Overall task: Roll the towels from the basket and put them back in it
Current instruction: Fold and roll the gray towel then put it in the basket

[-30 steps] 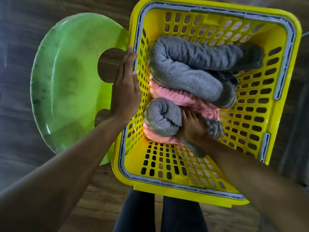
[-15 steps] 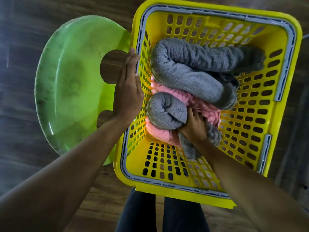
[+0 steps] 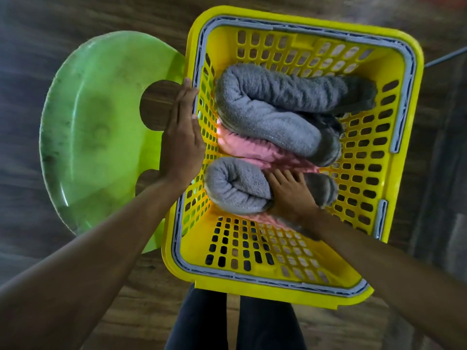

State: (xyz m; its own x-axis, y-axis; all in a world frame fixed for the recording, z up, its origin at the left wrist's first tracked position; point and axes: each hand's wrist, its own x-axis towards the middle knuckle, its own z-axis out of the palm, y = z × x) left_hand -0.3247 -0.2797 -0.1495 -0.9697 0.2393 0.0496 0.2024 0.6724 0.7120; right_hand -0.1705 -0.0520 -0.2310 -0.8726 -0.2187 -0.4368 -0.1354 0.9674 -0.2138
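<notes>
A yellow slotted basket (image 3: 399,137) with a grey rim stands on the floor. Two big grey towel rolls (image 3: 273,114) lie across its far half. Under and beside them is a pink towel (image 3: 250,150). A smaller grey towel roll (image 3: 235,188) lies against the pink one at the basket's near left. My right hand (image 3: 290,195) reaches into the basket and holds this small roll across its middle, fingers wrapped over its top. My left hand (image 3: 182,140) lies flat with straight fingers against the outside of the basket's left rim.
A green plastic chair seat (image 3: 101,132) sits left of the basket, touching it. Wooden floor (image 3: 63,26) surrounds everything. My dark-clad legs (image 3: 235,322) stand at the basket's near edge. The near part of the basket's bottom holds no towels.
My right hand has laid the small grey roll down flatter beside the pink towel, and its loose end no longer hangs free. My left hand stays on the rim.
</notes>
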